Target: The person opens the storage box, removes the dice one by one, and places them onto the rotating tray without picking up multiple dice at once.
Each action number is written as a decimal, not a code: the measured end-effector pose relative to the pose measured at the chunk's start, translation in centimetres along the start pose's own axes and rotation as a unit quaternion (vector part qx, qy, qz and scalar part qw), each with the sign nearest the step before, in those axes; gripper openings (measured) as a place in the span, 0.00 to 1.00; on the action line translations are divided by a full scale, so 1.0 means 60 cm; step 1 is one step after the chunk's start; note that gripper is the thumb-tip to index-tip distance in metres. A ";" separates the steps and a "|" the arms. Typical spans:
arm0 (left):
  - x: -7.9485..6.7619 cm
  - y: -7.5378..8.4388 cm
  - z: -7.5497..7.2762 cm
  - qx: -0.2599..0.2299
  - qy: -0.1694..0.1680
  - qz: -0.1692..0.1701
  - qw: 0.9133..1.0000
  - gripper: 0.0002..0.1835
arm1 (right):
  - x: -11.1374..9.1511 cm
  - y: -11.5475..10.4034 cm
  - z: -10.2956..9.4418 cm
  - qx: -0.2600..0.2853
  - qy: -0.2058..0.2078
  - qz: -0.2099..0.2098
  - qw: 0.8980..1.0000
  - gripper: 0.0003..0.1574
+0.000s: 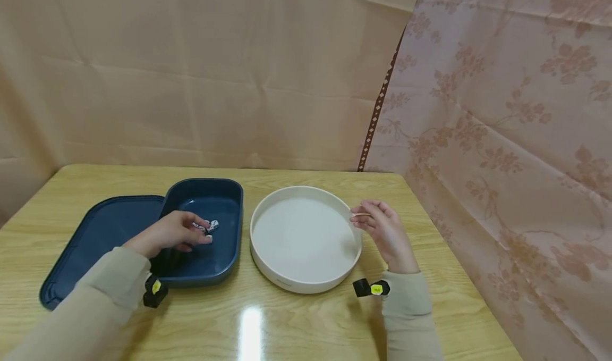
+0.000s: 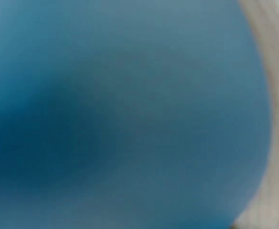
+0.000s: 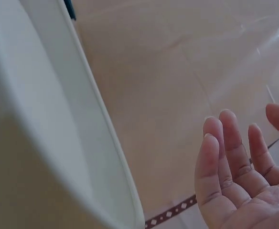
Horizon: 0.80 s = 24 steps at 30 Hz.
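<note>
Pieces [image 1: 213, 225], small, hard-looking and white with black marks, show at the fingertips of the left hand [image 1: 179, 229], within the walls of a deep box [image 1: 222, 254] on the left part of the desk [image 1: 205, 324]. They cluster near the middle of the box; they are too small and too covered for any long axis or pointing direction to be told. The left grip is narrow, thumb and fingers bent about the pieces, but whether it pinches any I cannot tell; the left wrist view is only blue blur.

The box is dark blue, smooth and slightly shiny, a rounded rectangle whose long axis runs from the near edge towards the far edge. A flat blue lid [image 1: 115, 228] with a ridged border slants towards the desk's left edge, partly hidden by the box.

Right of the box stands a round, matte, off-white tray [image 1: 306, 233] with a low upright wall. Just beyond its right rim, the right hand [image 1: 382, 231] holds nothing visible, its grip wide and fingers loosely bent.
</note>
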State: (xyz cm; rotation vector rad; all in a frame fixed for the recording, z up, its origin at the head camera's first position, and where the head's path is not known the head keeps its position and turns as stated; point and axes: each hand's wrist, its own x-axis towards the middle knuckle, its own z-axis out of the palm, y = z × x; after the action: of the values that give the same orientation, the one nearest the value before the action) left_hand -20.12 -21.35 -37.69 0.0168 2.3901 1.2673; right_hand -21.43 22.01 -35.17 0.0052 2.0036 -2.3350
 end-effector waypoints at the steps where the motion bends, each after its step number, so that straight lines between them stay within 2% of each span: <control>1: 0.001 -0.002 0.001 -0.002 0.001 -0.002 1.000 0.28 | 0.002 0.001 -0.004 -0.006 0.005 0.002 1.000 0.06; 9: 0.006 -0.018 0.012 -0.017 0.016 -0.007 1.000 0.26 | 0.012 0.014 -0.026 -0.047 0.016 0.017 0.999 0.18; 17: 0.006 -0.023 0.022 -0.027 0.030 0.007 0.999 0.25 | 0.021 0.031 -0.046 -0.114 0.023 0.028 0.993 0.27; 24: 0.007 -0.027 0.025 -0.026 0.038 0.011 0.999 0.24 | 0.033 0.048 -0.059 -0.135 0.034 0.052 0.989 0.35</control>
State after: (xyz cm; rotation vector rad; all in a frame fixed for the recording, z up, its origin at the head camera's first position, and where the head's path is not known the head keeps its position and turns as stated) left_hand -19.64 -21.04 -39.88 -0.0214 2.4253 1.3616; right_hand -23.42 24.96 -38.66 0.1740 2.2756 -2.0108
